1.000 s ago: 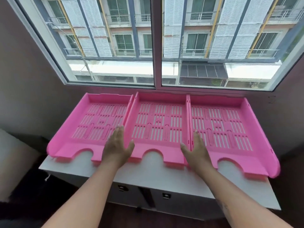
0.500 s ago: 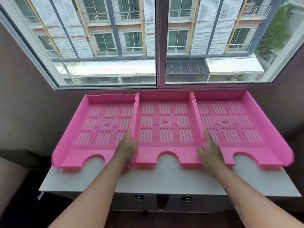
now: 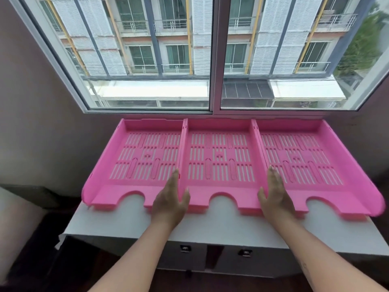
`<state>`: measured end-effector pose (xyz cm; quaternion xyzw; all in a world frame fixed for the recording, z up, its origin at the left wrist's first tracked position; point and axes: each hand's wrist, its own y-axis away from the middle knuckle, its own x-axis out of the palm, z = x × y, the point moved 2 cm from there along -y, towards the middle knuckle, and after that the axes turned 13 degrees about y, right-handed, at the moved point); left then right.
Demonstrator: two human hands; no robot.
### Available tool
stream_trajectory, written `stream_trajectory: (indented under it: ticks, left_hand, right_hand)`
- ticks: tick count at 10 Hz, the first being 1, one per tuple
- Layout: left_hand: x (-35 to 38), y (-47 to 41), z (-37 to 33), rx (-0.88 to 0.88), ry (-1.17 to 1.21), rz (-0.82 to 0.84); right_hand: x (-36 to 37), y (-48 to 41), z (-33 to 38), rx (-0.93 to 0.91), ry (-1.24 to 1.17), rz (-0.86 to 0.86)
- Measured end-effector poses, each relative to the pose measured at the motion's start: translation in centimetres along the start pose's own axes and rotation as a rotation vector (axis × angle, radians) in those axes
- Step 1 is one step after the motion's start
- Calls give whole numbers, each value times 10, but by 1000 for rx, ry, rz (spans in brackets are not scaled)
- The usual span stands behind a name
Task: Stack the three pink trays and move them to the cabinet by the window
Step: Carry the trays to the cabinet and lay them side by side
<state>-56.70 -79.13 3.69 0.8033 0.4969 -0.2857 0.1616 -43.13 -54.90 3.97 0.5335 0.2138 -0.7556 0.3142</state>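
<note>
Three pink slotted trays lie side by side on the white cabinet top point(image 3: 210, 226) under the window: the left tray point(image 3: 145, 157), the middle tray point(image 3: 219, 157) and the right tray point(image 3: 299, 159). Their side walls touch. My left hand point(image 3: 170, 199) straddles the wall between the left and middle trays, thumb inside the middle tray, fingers in the left one. My right hand point(image 3: 275, 197) clasps the middle tray's right wall the same way, thumb inside the middle tray and fingers in the right tray. All trays rest flat.
The window point(image 3: 214, 60) rises directly behind the trays, and dark walls close in on both sides. Two small drawer locks point(image 3: 185, 248) point(image 3: 245, 252) show on the cabinet front. A pale piece of furniture point(image 3: 12, 228) stands low at the left.
My hands have gone from lying flat near the tray fronts to straddling the middle tray's two side walls. The view has shifted closer and squarer to the cabinet. The trays stay side by side.
</note>
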Motion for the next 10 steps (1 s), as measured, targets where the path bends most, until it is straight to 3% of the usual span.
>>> stream_trajectory:
  ticks: [2,4,7,10]
  left_hand:
    - [0,-18,6,-28,-67,-17]
    - [-4,-15,0,-96,14,74]
    - [-5,-15,0,-128,30,83]
    - [-13,-14,-5,-152,42,126]
  right_hand:
    - [2,-7,-3,7,23,50]
    - [-11,-8,0,44,-42,191]
    - [-2,-10,0,10,-185,206]
    - [-20,-4,10,-21,-141,270]
